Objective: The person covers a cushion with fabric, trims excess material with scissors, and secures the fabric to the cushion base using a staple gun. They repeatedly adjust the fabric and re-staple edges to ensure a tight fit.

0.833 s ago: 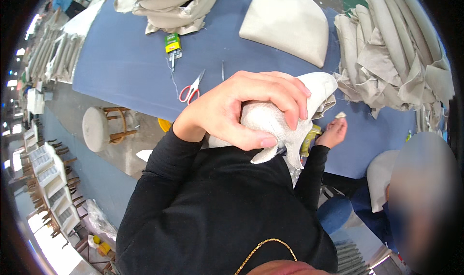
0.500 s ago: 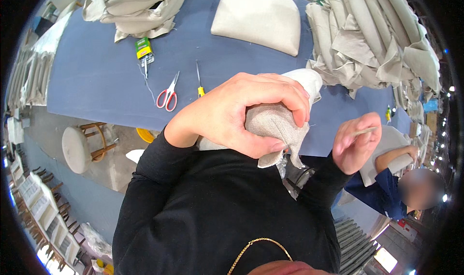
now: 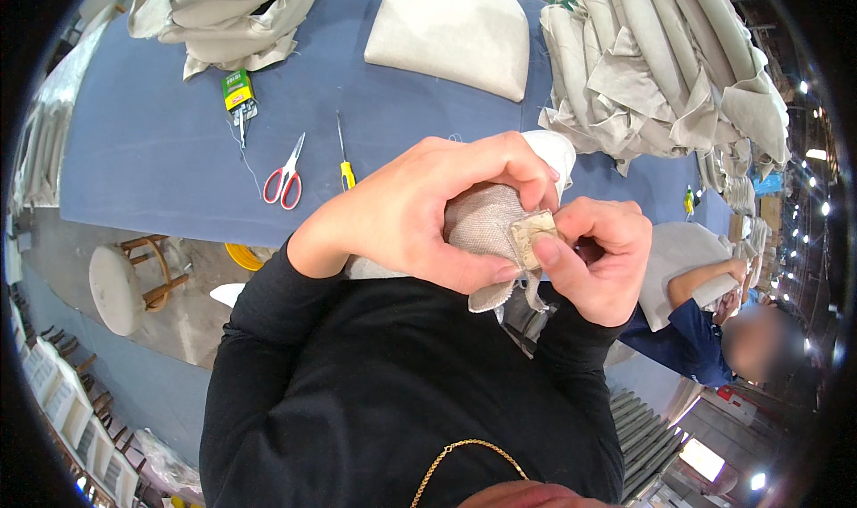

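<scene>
Left hand [image 3: 415,206] clamped on cloth [image 3: 478,215]; right hand [image 3: 605,256], right of cloth, pinches pale chip [image 3: 526,229]. Step: likely bringing chip to cloth; next calls for steady pinch.

We are in an upholstery workshop: on the blue table [image 3: 299,88] lie piles of pale cloth [image 3: 647,79], a cushion [image 3: 451,35], scissors [image 3: 283,185] and a screwdriver [image 3: 346,167]. On our side of the table stand a stool [image 3: 114,291] and chairs [image 3: 71,401], and near its right end a co-worker [image 3: 692,340] has an arm over another cushion [image 3: 668,251].

Red-handled scissors [image 3: 287,170], round wooden-legged stool [image 3: 115,290]
</scene>
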Demonstrator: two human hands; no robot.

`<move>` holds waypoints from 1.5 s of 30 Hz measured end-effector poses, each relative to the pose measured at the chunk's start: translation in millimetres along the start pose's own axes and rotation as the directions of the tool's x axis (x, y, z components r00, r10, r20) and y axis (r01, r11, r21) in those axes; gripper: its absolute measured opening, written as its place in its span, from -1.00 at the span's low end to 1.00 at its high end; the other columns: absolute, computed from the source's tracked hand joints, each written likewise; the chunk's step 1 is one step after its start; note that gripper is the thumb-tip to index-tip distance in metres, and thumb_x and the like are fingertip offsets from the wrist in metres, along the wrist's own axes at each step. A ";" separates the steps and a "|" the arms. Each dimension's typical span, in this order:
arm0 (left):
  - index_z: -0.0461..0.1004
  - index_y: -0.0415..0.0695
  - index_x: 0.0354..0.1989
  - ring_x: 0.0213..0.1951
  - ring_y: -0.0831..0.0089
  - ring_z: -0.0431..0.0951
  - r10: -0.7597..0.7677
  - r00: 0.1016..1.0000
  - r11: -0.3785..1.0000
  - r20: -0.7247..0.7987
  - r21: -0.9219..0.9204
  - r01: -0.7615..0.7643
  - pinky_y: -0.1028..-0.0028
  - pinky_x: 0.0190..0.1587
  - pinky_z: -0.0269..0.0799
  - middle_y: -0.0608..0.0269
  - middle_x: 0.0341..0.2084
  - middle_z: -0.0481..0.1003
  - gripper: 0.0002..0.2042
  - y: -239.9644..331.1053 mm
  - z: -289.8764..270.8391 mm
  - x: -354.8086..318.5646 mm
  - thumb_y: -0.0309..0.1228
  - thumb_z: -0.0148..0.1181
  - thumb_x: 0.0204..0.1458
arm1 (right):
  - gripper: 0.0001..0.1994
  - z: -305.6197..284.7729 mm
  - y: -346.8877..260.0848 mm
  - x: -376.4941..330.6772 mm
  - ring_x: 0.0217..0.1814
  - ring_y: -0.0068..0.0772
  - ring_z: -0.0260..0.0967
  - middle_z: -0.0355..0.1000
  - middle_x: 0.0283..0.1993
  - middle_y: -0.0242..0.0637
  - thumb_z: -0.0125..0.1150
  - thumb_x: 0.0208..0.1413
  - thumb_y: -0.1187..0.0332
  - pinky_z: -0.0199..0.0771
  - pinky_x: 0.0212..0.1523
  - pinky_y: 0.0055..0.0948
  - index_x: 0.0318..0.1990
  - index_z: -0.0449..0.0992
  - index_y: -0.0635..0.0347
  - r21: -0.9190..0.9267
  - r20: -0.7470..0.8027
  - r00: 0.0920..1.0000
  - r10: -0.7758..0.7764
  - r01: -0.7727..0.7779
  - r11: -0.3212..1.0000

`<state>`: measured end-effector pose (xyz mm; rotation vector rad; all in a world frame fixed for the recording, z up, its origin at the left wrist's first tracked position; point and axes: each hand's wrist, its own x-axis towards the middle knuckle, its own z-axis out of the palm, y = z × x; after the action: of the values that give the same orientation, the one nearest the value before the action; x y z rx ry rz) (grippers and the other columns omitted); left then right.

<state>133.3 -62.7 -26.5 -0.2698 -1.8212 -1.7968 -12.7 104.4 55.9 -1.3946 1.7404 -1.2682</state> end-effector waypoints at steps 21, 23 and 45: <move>0.59 -0.19 -0.02 0.18 0.04 0.68 0.019 0.996 0.986 -0.090 0.165 -0.004 0.16 0.24 0.58 -0.01 0.06 0.67 -0.47 2.7 1.5 -9.1 -0.40 0.65 -0.24 | -0.70 -0.8 -1.5 6.8 -0.63 -0.83 0.12 0.27 -0.70 -0.58 0.55 0.06 0.50 0.02 -0.60 -0.63 -0.55 0.47 0.22 -0.036 0.031 0.999 0.038 -0.037 0.999; 0.59 -0.19 -0.03 0.18 0.04 0.68 0.020 0.996 0.987 -0.088 0.161 -0.006 0.16 0.25 0.57 -0.04 0.07 0.67 -0.46 2.3 0.2 -8.9 -0.41 0.65 -0.26 | -0.71 -1.4 -5.0 8.5 -0.61 -0.83 0.16 0.30 -0.69 -0.56 0.55 0.06 0.49 0.05 -0.59 -0.64 -0.54 0.48 0.23 -0.051 0.046 0.997 0.066 -0.064 0.997; 0.53 -0.24 0.13 0.17 0.35 0.56 -0.172 0.832 0.884 -0.528 0.290 0.367 0.34 0.27 0.44 0.03 0.20 0.58 -0.59 30.3 -29.6 -9.0 -0.44 0.42 0.10 | -0.68 123.5 482.4 -133.4 -0.29 -0.51 0.58 0.66 -0.34 -0.28 0.37 0.35 0.15 0.54 -0.17 -0.43 -0.03 0.72 0.27 0.029 -0.039 0.749 0.662 -0.661 0.750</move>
<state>163.6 -86.8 -6.9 0.5845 -1.8332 -1.4519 -63.8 194.8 -449.0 -0.6119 1.9938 -0.8994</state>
